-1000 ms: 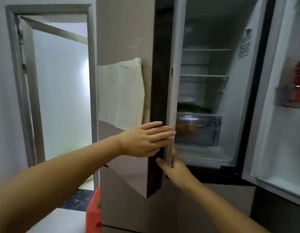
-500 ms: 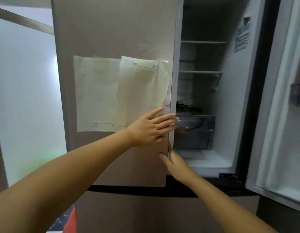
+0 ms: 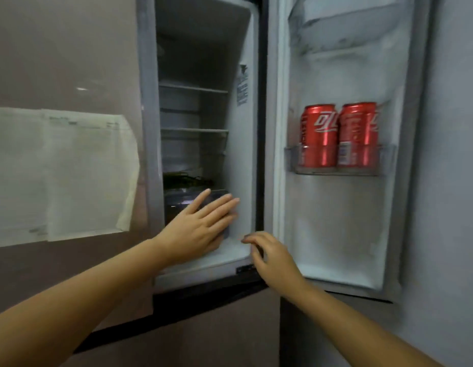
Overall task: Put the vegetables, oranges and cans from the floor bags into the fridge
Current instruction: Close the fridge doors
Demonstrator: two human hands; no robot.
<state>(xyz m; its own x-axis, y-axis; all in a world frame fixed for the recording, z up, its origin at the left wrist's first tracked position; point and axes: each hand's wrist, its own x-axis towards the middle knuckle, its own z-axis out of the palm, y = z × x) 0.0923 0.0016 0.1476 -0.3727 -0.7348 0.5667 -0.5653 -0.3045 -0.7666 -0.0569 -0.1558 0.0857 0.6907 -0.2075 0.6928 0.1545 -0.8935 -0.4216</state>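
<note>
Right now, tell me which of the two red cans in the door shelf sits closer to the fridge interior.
The left can: it stands on the hinge side, nearest the compartment, while the right can stands beside it toward the door's outer edge.

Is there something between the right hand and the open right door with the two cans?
Nothing visible. The right hand hangs by the fridge's lower edge, and the door with the cans stands open beside it.

drawer [image 3: 177, 205] contents hidden behind left hand [image 3: 195, 229], greens [image 3: 182, 178] perhaps, blurred
</note>
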